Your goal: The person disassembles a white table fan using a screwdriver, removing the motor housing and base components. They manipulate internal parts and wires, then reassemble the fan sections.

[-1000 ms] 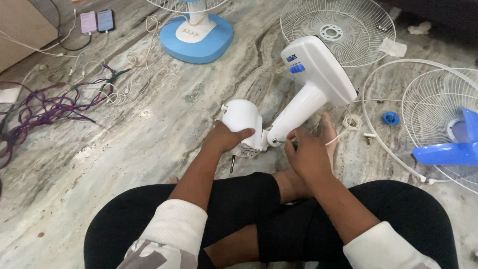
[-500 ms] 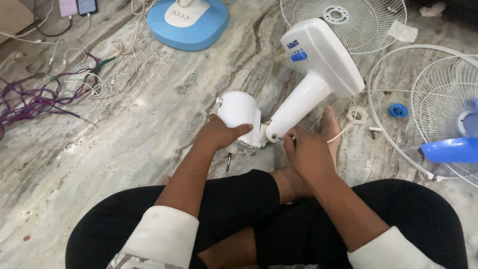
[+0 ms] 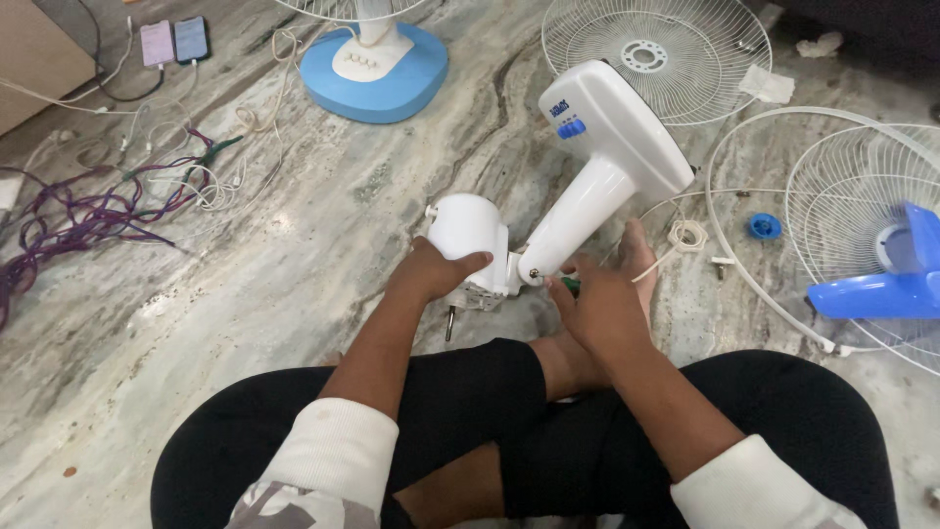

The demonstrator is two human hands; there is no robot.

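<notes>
L hand (image 3: 431,274) is clamped round the white motor housing (image 3: 468,227), thumb on its near side. R hand (image 3: 599,309) is closed on a small green-handled tool (image 3: 568,285), prob. a screwdriver, tip at the screw where the housing meets the white fan stand (image 3: 597,186). The stand lies tilted, base end up and away, mid-floor just ahead of the crossed legs.

Vs half a sec ago: grips same. The fan body sits a bit farther from the knees in view, R hand is tighter in on the joint. Looks like the work at that joint goes on, nothing freed yet.

A loose screw or bolt (image 3: 449,321) lies on the marble floor (image 3: 245,284) under the L wrist.

Containers: none seen. Around: wire grille (image 3: 654,57) at far edge, second grille (image 3: 862,225) with blue blade (image 3: 881,284) at R edge, blue cap (image 3: 765,226) near it, blue fan base (image 3: 377,64) far centre, two phones (image 3: 174,41) far-left corner, tangled cables (image 3: 88,206) L edge.
</notes>
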